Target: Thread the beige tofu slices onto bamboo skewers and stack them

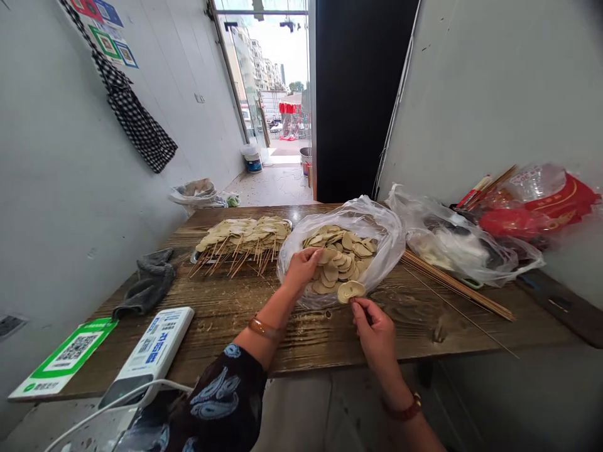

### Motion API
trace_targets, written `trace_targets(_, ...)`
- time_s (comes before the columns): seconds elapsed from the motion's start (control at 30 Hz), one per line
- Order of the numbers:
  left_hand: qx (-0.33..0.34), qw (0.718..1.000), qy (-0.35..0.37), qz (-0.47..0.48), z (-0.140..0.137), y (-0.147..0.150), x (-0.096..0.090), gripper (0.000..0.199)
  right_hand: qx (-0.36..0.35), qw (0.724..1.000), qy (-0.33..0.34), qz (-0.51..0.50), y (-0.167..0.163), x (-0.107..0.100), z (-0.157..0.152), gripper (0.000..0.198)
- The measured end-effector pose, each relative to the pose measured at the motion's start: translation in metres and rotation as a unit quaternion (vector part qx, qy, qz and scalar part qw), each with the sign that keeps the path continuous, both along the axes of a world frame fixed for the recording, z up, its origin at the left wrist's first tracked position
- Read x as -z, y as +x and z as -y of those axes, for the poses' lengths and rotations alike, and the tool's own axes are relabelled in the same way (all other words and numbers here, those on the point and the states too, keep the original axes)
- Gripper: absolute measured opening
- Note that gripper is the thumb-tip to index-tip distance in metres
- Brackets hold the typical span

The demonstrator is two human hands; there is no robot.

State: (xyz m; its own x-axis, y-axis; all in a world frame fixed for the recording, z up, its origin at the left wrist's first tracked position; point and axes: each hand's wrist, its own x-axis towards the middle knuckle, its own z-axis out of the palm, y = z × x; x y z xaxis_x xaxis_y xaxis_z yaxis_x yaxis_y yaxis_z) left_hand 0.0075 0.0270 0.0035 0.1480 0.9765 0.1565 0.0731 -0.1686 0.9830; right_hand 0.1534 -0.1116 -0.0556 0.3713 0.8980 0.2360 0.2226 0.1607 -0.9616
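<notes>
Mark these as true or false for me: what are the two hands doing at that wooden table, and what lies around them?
1. The left hand reaches into the plastic bag of pale round slices. True.
2. The right hand is empty. False: it pinches one slice at the bag's near edge, seemingly on a thin stick.
3. Finished skewers lie piled to the left of the bag. True.
4. The bare bamboo sticks stand upright in a cup. False: they lie flat on the table, right of the bag.
5. A grey cloth lies near the table's left edge. True.
</notes>
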Motion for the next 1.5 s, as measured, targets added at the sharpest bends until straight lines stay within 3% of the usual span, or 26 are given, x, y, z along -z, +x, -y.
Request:
trace_targets(0.1,0.046,0.981,-0.109,0.152,0.008,-0.006,0.0,0.033,-0.024,1.0,-0.009,0.013,0.001,-0.002,0.001,0.032)
trace_targets(0.2,0.072,0.951,-0.179,0.242,0.015,-0.012,0.0,0.031,-0.053,0.998,-0.01,0.038,0.001,-0.003,0.001,0.03)
trace_targets(0.37,0.08,0.935,-0.186,0.292,0.02,-0.015,0.004,0.038,-0.068,0.994,0.001,0.084,0.001,-0.005,0.001,0.027)
trace_targets(0.63,0.022,0.96,-0.108,0.258,0.021,-0.014,0.006,0.035,-0.088,0.985,0.008,0.151,0.001,-0.008,0.003,0.025)
trace_targets(1.07,0.008,0.979,-0.057,0.196,0.025,-0.011,0.006,0.02,-0.088,0.982,-0.013,0.165,0.002,-0.004,0.003,0.027)
trace_targets(1.5,-0.024,0.999,0.044,0.019,0.029,-0.01,0.002,0.004,-0.081,0.984,-0.017,0.158,-0.003,-0.009,0.001,0.027)
